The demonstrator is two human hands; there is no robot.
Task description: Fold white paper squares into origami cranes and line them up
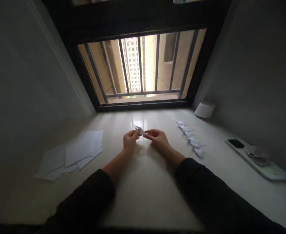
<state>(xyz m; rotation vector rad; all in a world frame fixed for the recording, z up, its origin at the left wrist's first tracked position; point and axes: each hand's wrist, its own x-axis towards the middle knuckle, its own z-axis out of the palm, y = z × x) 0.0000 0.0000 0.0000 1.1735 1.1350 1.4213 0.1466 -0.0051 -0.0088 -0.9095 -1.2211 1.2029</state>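
Observation:
A small folded piece of white paper [140, 130] is pinched between both my hands above the pale table [143, 188], in the middle of the view. My left hand [130, 139] grips its left end with the fingertips. My right hand [159, 137] holds its right end. Both forearms wear dark sleeves. To the right of my hands lies a row of several small folded white paper figures [191, 138].
A loose spread of white paper sheets [72, 154] lies at the left. A white round container [204, 109] stands near the barred window [140, 68]. At the right edge a tray [260, 159] holds a dark phone [235, 143] and other items.

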